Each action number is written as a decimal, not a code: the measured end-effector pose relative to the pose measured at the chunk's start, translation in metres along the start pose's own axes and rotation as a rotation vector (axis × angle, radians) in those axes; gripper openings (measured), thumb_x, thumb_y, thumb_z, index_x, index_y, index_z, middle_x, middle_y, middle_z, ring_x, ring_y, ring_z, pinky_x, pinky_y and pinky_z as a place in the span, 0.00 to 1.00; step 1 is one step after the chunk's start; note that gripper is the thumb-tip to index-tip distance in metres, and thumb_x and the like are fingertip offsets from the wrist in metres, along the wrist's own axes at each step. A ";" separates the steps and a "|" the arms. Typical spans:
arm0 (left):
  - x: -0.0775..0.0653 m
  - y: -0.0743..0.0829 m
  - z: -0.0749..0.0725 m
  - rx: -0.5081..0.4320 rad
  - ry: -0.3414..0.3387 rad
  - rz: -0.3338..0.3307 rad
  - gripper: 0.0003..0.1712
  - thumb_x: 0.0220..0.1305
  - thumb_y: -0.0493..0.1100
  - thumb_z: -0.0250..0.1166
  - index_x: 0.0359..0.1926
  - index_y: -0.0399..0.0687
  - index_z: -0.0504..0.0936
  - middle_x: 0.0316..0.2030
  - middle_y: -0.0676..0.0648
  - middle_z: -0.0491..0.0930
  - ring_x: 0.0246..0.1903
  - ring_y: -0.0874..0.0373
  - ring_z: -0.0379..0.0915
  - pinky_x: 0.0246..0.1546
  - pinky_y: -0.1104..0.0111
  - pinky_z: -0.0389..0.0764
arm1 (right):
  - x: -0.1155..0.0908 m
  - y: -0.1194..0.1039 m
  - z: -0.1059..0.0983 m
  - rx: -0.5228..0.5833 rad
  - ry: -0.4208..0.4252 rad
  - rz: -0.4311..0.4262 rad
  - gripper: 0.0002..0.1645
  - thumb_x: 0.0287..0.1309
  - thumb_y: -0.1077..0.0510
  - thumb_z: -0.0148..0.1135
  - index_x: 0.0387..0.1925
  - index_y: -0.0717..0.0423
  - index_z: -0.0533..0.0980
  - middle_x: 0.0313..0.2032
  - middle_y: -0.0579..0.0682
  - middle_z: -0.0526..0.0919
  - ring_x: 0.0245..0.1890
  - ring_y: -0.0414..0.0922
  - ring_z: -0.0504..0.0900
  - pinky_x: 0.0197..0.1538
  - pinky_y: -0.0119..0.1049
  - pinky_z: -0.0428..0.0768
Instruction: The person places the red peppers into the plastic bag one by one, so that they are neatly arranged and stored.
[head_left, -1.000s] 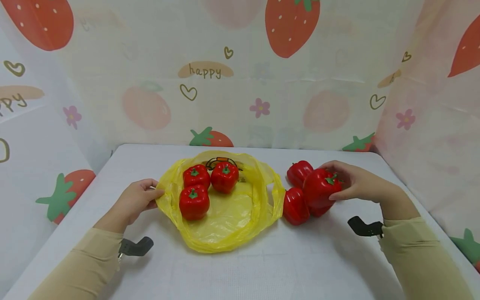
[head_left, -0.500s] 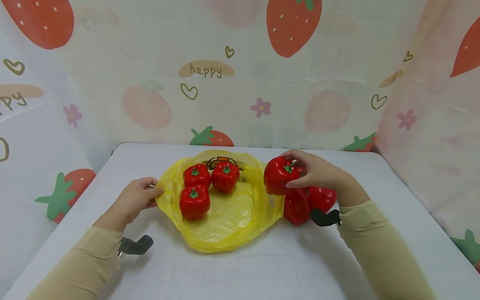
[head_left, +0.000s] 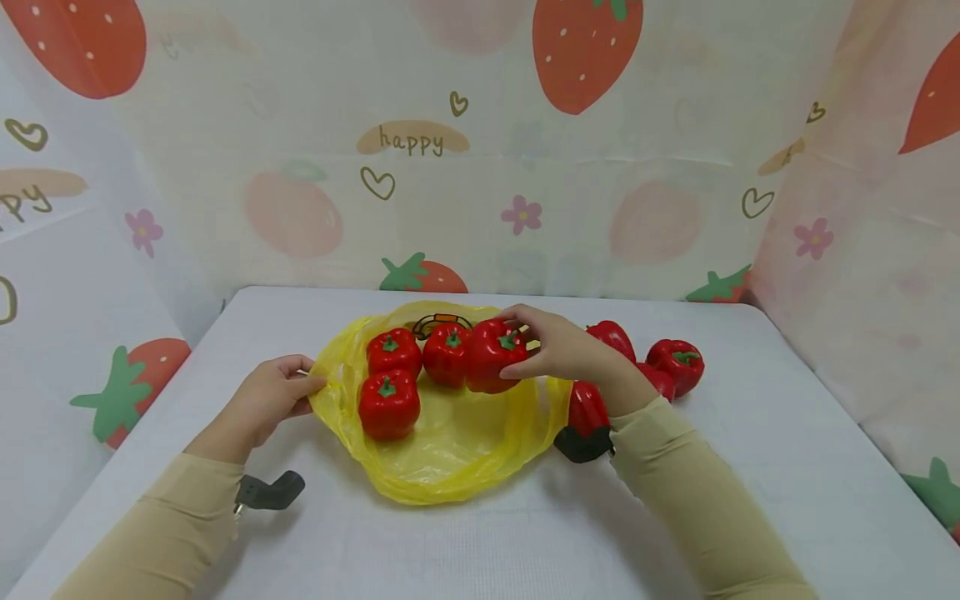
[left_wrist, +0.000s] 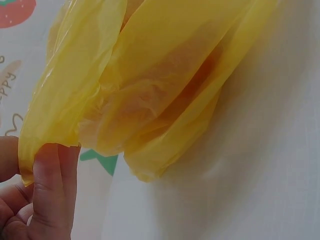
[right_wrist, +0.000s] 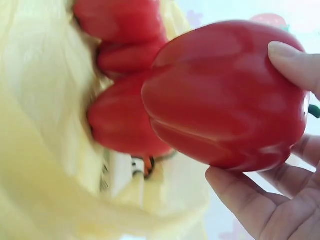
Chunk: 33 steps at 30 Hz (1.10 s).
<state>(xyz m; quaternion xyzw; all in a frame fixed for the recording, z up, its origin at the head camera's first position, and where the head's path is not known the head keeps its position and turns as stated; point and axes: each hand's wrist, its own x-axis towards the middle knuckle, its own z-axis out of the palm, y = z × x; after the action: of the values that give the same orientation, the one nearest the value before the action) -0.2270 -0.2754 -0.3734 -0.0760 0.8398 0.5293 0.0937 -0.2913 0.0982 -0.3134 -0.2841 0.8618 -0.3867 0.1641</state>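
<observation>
A yellow plastic bag (head_left: 442, 487) lies with its mouth spread wide on the table. My left hand (head_left: 272, 400) pinches the bag's left rim between thumb and fingers, as the left wrist view also shows. Inside, toward the left and back, stand three red bell peppers (head_left: 388, 406), stems up. My right hand (head_left: 551, 343) grips another red bell pepper (head_left: 492, 358) over the bag's right part, close beside the rearmost pepper. In the right wrist view the thumb lies on one side of this held pepper (right_wrist: 225, 95) and the fingers on the other.
Several more red bell peppers (head_left: 677, 367) lie right of the bag, partly covered by the right forearm. A black wrist mount (head_left: 583, 443) overlaps one of them. The white table (head_left: 480, 550) meets a strawberry-print backdrop (head_left: 480, 208) at its back and sides.
My right hand has carried its bell pepper leftward from the pile at the right to over the bag. The left hand stays on the rim.
</observation>
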 end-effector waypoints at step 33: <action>-0.002 0.001 0.000 -0.013 0.007 0.011 0.19 0.64 0.48 0.57 0.48 0.37 0.71 0.38 0.43 0.78 0.31 0.56 0.76 0.38 0.69 0.80 | 0.032 -0.014 0.059 -0.175 0.031 0.048 0.42 0.39 0.49 0.74 0.57 0.48 0.65 0.51 0.46 0.71 0.52 0.44 0.68 0.49 0.38 0.77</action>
<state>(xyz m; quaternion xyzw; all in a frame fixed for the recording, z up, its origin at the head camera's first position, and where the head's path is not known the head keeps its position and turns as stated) -0.2257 -0.2751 -0.3719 -0.0738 0.8370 0.5351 0.0873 -0.2818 0.0372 -0.3431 -0.2707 0.9013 -0.3103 0.1343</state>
